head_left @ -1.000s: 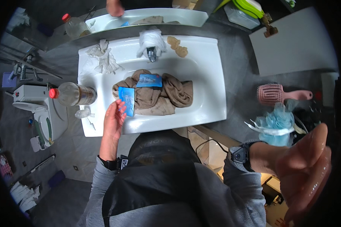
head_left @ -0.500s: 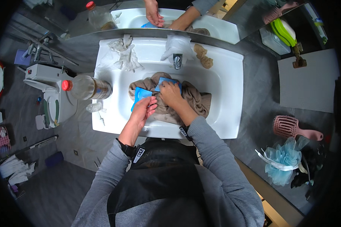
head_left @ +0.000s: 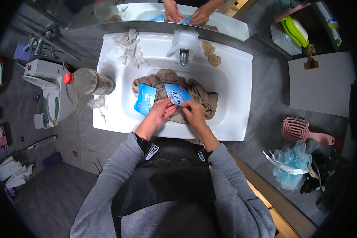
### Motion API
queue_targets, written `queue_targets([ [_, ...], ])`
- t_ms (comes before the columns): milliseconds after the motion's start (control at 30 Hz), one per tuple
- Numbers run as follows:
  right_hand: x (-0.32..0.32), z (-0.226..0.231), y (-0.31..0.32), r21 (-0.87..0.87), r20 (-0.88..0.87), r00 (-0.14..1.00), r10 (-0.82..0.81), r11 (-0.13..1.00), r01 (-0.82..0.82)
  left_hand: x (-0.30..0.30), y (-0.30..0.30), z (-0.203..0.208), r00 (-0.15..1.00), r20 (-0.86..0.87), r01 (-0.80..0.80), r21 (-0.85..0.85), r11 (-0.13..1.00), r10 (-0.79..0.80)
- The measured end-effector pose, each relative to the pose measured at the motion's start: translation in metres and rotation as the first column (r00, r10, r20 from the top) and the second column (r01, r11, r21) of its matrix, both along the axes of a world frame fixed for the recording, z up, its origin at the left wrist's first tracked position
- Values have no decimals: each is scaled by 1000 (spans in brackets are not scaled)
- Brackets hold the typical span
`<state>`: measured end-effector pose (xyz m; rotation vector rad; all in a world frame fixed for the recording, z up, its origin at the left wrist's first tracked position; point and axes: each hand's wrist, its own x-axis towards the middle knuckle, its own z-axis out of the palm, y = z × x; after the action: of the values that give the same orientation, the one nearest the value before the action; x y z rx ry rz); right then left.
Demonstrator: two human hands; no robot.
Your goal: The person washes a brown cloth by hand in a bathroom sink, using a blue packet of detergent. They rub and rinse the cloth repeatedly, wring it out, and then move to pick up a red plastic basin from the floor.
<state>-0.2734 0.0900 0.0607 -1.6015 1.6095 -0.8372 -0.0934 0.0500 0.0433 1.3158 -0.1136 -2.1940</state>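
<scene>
Both hands now meet over the sink (head_left: 234,71). A second ago the right hand (head_left: 195,114) was out at the right; now its fingers pinch the near edge of a blue sachet (head_left: 177,94) with the left hand (head_left: 159,113). A second sachet (head_left: 145,99) lies just left, on the brown towel (head_left: 200,97). Opening it looks underway.

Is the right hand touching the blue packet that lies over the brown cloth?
Touching. In the head view the right hand pinches the blue packet's lower corner, no gap between them.

Both hands (head_left: 178,111) on blue packet (head_left: 176,94), perhaps pinching
</scene>
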Motion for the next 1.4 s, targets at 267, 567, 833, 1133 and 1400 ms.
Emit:
queue_targets([
  [267, 15, 15, 1, 47, -165, 986, -9, 999, 17, -18, 4, 9, 943, 312, 169, -143, 975, -117],
  [567, 5, 34, -18, 103, -389, 920, -44, 991, 91, -30, 9, 52, 977, 196, 127, -198, 972, -88],
  [833, -14, 53, -22, 93, -331, 940, -85, 988, 122, -33, 9, 57, 971, 227, 140, -272, 952, -78],
  [1133, 0, 53, -22, 97, -301, 950, -83, 988, 117, -39, 4, 54, 945, 327, 91, -256, 962, -3],
  [1400, -14, 23, -26, 249, 150, 968, -199, 956, 157, -36, -2, 26, 882, 464, 189, -510, 839, 83],
])
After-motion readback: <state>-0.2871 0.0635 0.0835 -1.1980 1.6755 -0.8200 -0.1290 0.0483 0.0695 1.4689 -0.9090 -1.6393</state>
